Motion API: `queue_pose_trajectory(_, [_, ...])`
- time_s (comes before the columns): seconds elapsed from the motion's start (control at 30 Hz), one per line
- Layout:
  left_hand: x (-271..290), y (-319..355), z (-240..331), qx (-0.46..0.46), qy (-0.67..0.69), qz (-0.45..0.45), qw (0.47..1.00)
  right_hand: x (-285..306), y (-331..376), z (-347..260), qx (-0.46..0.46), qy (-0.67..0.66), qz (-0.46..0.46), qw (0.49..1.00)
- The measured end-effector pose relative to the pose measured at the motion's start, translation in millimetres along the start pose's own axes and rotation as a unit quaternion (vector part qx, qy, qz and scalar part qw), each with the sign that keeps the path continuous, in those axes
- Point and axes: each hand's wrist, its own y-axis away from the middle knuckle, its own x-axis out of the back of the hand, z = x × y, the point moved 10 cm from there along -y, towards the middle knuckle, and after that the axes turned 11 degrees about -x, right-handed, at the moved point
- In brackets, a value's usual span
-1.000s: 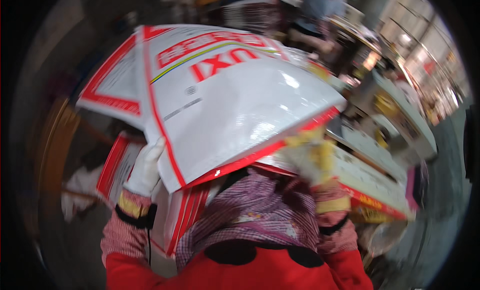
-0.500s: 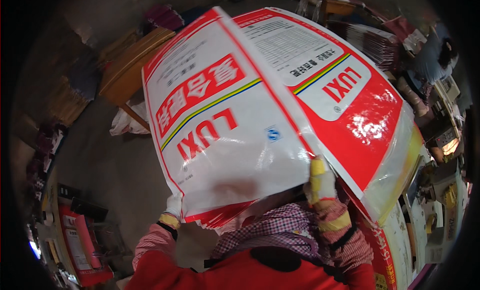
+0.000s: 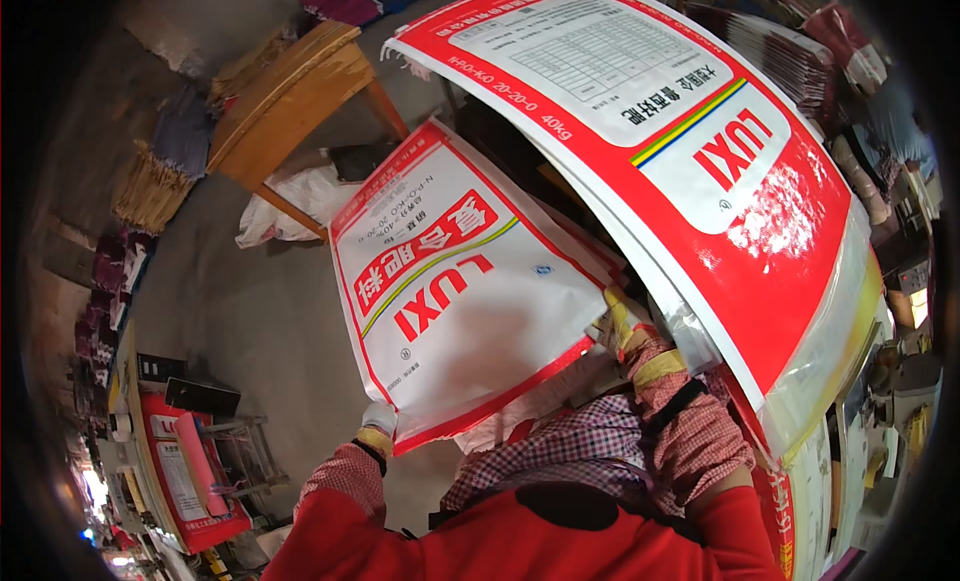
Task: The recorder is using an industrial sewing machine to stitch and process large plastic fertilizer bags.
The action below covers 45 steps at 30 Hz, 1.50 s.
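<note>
Grey floor (image 3: 250, 311): underfoot here
White sack (image 3: 470, 326): taken up, not yet released
Left hand (image 3: 380, 418), right hand (image 3: 624, 327): fingers gripping its corners

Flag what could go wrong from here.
1. The flat, red-bordered white plastic sack is held near two corners by the white-gloved left hand and yellow-and-white-gloved right hand; its far end might sag.
2. Its right edge appears close to the glossy red-and-white plastic sacks and could snag.
</note>
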Motion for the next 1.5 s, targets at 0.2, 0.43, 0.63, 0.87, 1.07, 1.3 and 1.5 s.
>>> queue_pose_trajectory(0.2, [48.6, -50.0, 36.1, -0.048, -0.132, 0.05, 0.989, -8.8, 93.6, -12.0, 0.048, -0.015, -0.085, 0.995])
queue_pose_trajectory(0.43, [62.9, -59.9, 39.3, -0.086, -0.172, 0.029, 0.981, 26.0, 208.1, -0.9, 0.119, 0.07, -0.178, 0.974])
queue_pose_trajectory(0.63, [207.0, -18.7, 107.5, 0.042, 0.026, 0.304, 0.951, 81.8, 275.6, -6.9, 0.235, 0.158, -0.172, 0.943])
queue_pose_trajectory(0.87, [365.9, 148.1, 503.5, -0.57, 0.149, 0.431, 0.683, 154.8, 318.0, -30.4, 0.317, -0.052, -0.064, 0.945])
queue_pose_trajectory(1.07, [289.6, 246.5, 727.3, -0.689, -0.049, 0.239, 0.683, 183.6, 339.5, -17.7, 0.332, -0.009, -0.021, 0.943])
queue_pose_trajectory(1.3, [282.1, 199.5, 762.8, -0.676, -0.001, 0.212, 0.706, 261.9, 362.3, -33.5, 0.375, -0.138, 0.105, 0.91])
queue_pose_trajectory(1.5, [280.1, 172.6, 764.0, -0.648, 0.079, 0.11, 0.75, 288.4, 361.0, -125.7, 0.408, 0.154, 0.355, 0.827])
